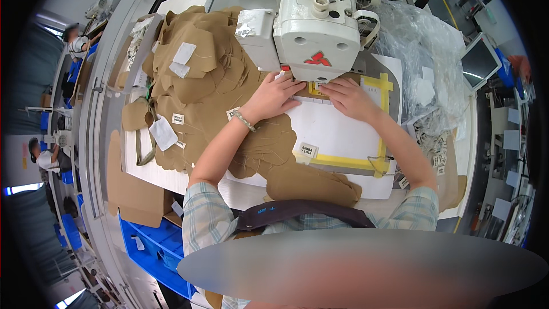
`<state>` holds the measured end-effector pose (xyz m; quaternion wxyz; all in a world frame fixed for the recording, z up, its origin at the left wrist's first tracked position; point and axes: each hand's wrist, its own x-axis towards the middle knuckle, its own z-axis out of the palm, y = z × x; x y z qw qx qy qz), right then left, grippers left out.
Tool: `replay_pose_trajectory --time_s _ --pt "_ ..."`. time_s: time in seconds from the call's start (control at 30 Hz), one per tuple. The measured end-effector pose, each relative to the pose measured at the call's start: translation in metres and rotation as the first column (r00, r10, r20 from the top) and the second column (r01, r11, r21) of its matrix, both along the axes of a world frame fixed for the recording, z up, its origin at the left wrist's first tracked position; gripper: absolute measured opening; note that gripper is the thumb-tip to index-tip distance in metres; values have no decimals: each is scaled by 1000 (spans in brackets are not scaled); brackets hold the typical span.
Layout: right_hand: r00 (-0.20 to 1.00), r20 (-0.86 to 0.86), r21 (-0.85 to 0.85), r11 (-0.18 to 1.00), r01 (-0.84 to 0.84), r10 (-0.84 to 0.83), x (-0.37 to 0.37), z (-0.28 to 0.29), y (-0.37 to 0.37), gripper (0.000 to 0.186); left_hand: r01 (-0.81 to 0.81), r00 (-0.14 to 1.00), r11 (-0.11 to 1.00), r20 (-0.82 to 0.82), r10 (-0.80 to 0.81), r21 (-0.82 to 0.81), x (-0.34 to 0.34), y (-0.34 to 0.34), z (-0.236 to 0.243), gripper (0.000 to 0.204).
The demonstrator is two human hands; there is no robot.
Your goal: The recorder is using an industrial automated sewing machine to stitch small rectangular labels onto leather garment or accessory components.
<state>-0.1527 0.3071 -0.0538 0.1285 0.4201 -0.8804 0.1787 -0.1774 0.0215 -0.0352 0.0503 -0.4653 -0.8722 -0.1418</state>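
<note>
Both my hands lie palm down at the head of a white sewing machine (317, 28). My left hand (274, 97) rests with fingers stretched over the brown fabric and the white sheet, its fingertips just below the machine head. Opposite it, my right hand (350, 99) lies flat with fingers extended on the white sheet (329, 129), which has yellow tape around its edges. Between my fingertips a small yellow piece (314, 89) shows under the machine head; the needle is hidden. A white printed label (306, 150) lies nearer to me on the sheet.
Left of my arm spreads a large pile of brown fabric pieces (223, 80). One brown piece (314, 185) lies at the table's near edge. Clear plastic sheeting (426, 51) and a heap of labels (432, 143) sit at right. A blue crate (154, 252) stands below the table.
</note>
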Motion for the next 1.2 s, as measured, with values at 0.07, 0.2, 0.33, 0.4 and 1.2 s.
replay_pose_trajectory --time_s 0.07,0.2,0.33,0.4,1.2 --pt "1000 -2 -3 1000 -4 4 -1 -1 1 39 -20 1000 1000 14 20 -3 2 1 3 49" --pt "1000 -1 -15 1000 -20 20 -3 1 1 37 -31 999 1000 16 31 1 4 4 5 49" --pt "1000 -3 -21 1000 -14 14 -4 2 1 35 -40 999 999 16 40 -5 3 7 6 49" --pt "999 22 -57 998 -24 25 -5 3 0 34 -43 999 999 25 44 -18 4 7 5 49" --pt "999 43 32 999 22 -24 -4 3 3 39 -62 996 998 -68 63 25 4 7 5 44"
